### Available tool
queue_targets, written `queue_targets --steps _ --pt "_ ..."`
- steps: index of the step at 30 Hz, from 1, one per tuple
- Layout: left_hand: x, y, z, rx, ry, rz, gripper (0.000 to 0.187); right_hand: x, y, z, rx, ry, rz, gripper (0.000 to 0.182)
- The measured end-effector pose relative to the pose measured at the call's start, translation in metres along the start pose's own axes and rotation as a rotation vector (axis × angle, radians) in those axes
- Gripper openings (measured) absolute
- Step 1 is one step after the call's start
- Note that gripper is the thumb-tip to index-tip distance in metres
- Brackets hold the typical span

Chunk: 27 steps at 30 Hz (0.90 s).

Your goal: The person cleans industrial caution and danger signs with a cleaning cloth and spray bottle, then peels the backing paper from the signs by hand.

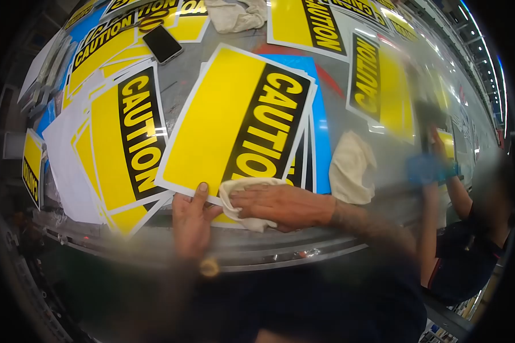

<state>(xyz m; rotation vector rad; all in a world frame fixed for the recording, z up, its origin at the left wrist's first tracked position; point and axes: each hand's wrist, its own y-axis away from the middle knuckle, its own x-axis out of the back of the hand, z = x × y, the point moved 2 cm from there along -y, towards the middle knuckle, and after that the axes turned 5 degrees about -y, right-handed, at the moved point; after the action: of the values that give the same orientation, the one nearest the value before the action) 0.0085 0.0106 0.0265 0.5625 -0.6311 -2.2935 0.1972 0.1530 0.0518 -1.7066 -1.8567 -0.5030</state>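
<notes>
A yellow and black CAUTION sign point(212, 108) lies tilted on top of a stack of signs, over a blue sheet point(321, 131). My left hand point(193, 223) pinches its lower edge, thumb on the yellow face. My right hand point(280, 204) presses a cream cloth point(252, 220) onto the sign's lower right part, covering the end of the lettering. The fingers of my right hand lie together on the cloth. To the left, a fanned pile of CAUTION signs point(106, 143) reaches close to the held sign.
A dark phone point(162, 44) rests on signs at the upper left. One cloth point(352, 168) lies right of the stack, another point(237, 14) at the top. More signs point(363, 77) spread to the right, where a co-worker point(469, 251) in blue gloves stands.
</notes>
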Motion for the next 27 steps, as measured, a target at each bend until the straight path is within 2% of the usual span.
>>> queue_targets --steps 2,5,7,9,10,11,13,15,16,17,18,19,20,22,23,25,27 --pt "-0.008 0.005 0.007 -0.026 0.053 -0.089 0.038 0.004 -0.015 0.002 0.038 0.008 0.067 0.057" --pt "-0.008 0.002 0.006 -0.026 0.072 -0.08 0.038 0.002 -0.021 0.01 0.103 0.055 0.146 0.052" --pt "-0.01 0.004 0.007 -0.054 0.067 -0.102 0.038 0.02 -0.01 0.025 -0.013 0.133 0.233 0.056" --pt "-0.008 0.004 0.009 -0.057 0.042 -0.113 0.039 0.054 0.01 0.052 -0.261 0.252 0.368 0.066" --pt "-0.008 0.004 0.009 -0.046 0.032 -0.108 0.039 0.078 0.018 0.062 -0.278 0.314 0.447 0.063" --pt "-0.008 0.004 0.01 -0.052 0.041 -0.111 0.039 0.098 0.025 0.075 -0.451 0.21 0.51 0.057" --pt "-0.008 0.005 0.008 -0.055 0.055 -0.117 0.04 0.128 0.035 0.098 -0.32 0.421 0.582 0.044" --pt "0.0 0.002 -0.002 -0.111 -0.027 -0.125 0.042 0.118 0.037 0.099 -0.465 0.349 0.592 0.043" --pt "0.009 0.0 -0.01 -0.162 -0.103 -0.14 0.042 0.097 0.035 0.089 -0.497 0.264 0.526 0.049" --pt "0.008 -0.002 -0.007 -0.118 -0.059 -0.128 0.042 0.066 0.034 0.078 -0.38 0.328 0.396 0.054" --pt "0.007 -0.004 -0.004 -0.074 -0.014 -0.115 0.042 0.04 0.024 0.054 -0.339 0.195 0.351 0.06" --pt "0.006 -0.002 -0.002 -0.091 -0.101 -0.109 0.041 0.036 0.011 0.023 -0.199 0.136 0.185 0.062" --pt "0.008 -0.003 -0.004 -0.07 -0.088 -0.088 0.04 0.032 0.013 0.024 -0.093 0.204 0.093 0.063" --pt "0.01 -0.008 -0.01 -0.036 -0.02 -0.066 0.037 0.059 0.017 0.044 -0.258 0.198 0.209 0.061" --pt "0.009 -0.009 -0.012 -0.105 -0.093 -0.105 0.037 0.076 0.018 0.057 -0.336 0.193 0.27 0.06" --pt "0.013 -0.009 -0.015 -0.223 -0.23 -0.147 0.037 0.112 0.015 0.082 -0.357 0.261 0.43 0.053" --pt "0.014 -0.012 -0.018 -0.231 -0.235 -0.144 0.036 0.135 0.003 0.086 -0.411 0.242 0.369 0.05"
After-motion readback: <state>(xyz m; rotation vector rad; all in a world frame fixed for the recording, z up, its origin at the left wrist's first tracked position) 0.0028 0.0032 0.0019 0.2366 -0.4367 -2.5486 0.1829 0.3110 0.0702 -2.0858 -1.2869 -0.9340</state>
